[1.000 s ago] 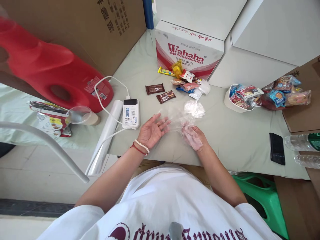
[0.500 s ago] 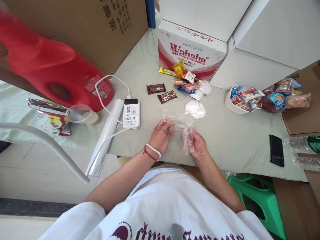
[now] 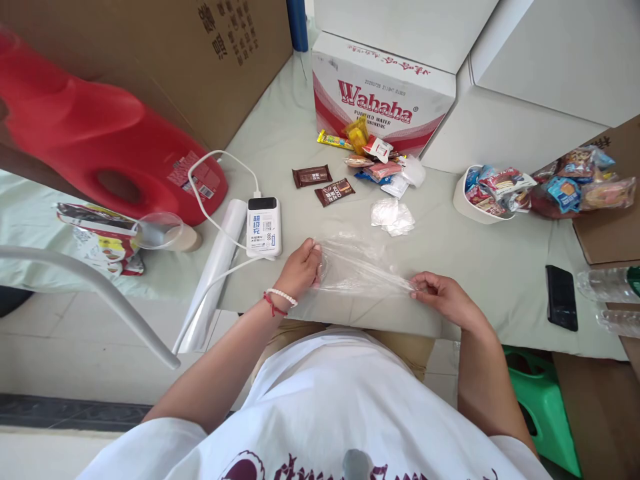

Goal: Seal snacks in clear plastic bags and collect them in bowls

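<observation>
A clear plastic bag (image 3: 357, 263) is stretched sideways between my two hands, just above the near part of the table. My left hand (image 3: 303, 267), with white beads and a red cord at the wrist, grips its left end in closed fingers. At the other end, my right hand (image 3: 435, 293) pinches a gathered corner between thumb and fingers. Beyond the bag lies a small pile of flat, clear plastic pieces (image 3: 393, 217). Two brown snack packets (image 3: 335, 193) rest farther back, beside a heap of mixed wrapped snacks (image 3: 380, 167).
A white tub (image 3: 480, 207) of snacks and more packets (image 3: 575, 187) stand at the right, near a black phone (image 3: 561, 298) and bottles (image 3: 607, 285). To the left are a power bank (image 3: 263, 228) with cable, a plastic roll (image 3: 220, 267), a cup (image 3: 160, 233) and a red jug (image 3: 125, 140).
My hands have moved apart, my right hand going right and my left hand slightly left. The plastic bag, bunched up before, is now drawn out between them.
</observation>
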The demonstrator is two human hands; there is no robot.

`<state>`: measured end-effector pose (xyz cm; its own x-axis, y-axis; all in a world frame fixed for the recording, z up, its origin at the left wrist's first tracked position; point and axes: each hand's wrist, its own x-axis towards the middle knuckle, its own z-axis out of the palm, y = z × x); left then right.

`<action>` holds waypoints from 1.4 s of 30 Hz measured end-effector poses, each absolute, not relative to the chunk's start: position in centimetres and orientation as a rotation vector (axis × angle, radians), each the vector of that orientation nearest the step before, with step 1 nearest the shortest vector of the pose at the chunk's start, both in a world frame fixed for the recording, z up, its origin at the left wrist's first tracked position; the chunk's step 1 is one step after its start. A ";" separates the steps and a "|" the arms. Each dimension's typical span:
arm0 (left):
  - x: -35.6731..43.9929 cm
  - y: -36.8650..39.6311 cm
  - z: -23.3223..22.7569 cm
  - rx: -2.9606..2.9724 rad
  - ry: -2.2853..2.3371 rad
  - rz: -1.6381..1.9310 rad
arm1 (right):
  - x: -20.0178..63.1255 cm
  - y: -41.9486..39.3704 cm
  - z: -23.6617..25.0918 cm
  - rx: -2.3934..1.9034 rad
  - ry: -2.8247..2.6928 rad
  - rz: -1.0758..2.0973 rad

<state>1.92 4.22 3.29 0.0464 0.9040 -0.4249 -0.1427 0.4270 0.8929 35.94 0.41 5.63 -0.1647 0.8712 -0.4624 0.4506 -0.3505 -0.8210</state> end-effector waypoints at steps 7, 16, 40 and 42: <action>0.9 2.8 2.3 0.973 1.641 0.784 | 37.9 0.1 6.6 -1.729 -1.364 1.422; 2.6 -0.9 1.1 2.149 1.881 0.694 | 32.1 4.4 3.7 -1.964 -1.697 1.184; 0.9 0.1 -0.5 2.288 1.628 0.402 | 34.3 17.6 6.5 -1.756 -2.100 0.066; 0.7 -0.2 -0.6 2.315 1.616 0.390 | 31.9 21.7 5.8 -1.746 -2.188 0.000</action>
<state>0.70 -0.24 -0.59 0.3336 0.9411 0.0547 0.8625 -0.3281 0.3854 31.93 21.69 5.78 -0.1863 0.9468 0.2625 0.9469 0.2443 -0.2092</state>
